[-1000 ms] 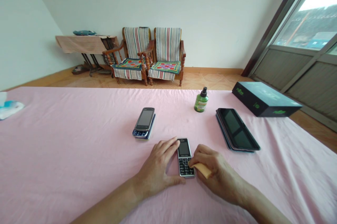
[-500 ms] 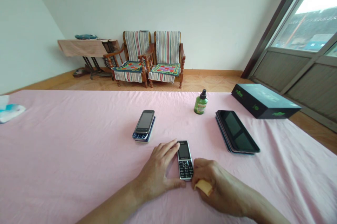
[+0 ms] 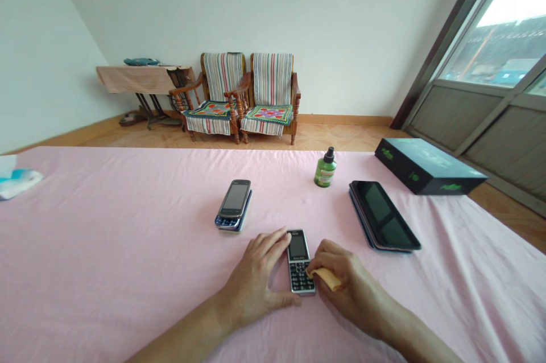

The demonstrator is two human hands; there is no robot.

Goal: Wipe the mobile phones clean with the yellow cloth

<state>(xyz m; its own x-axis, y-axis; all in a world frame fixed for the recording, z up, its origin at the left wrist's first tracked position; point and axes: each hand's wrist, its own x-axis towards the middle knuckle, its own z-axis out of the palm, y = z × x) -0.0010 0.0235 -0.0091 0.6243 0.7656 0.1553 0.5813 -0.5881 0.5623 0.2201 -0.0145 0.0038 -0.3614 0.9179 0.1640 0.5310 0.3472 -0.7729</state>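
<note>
A black keypad phone [image 3: 298, 244] with a silver edge lies face up on the pink cloth in front of me. My left hand [image 3: 257, 272] steadies it from the left, fingertips at its upper edge and thumb by its lower corner. In my right hand [image 3: 345, 280] is a folded yellow cloth [image 3: 327, 279], pinched between the fingers. Its end touches the right side of the phone's keypad. Part of the cloth is hidden inside the hand.
A stack of phones [image 3: 234, 198] lies beyond my left hand. Farther right are a green bottle [image 3: 325, 171] with a black cap, stacked tablets [image 3: 384, 215] and a black box [image 3: 426, 172]. A tissue pack [image 3: 19, 182] sits at the far left of the pink tablecloth [image 3: 106, 238].
My right hand has moved up along the phone's right edge, bringing the yellow cloth from beside the lower corner onto the keypad's side. The left hand and the phone stay nearly in place.
</note>
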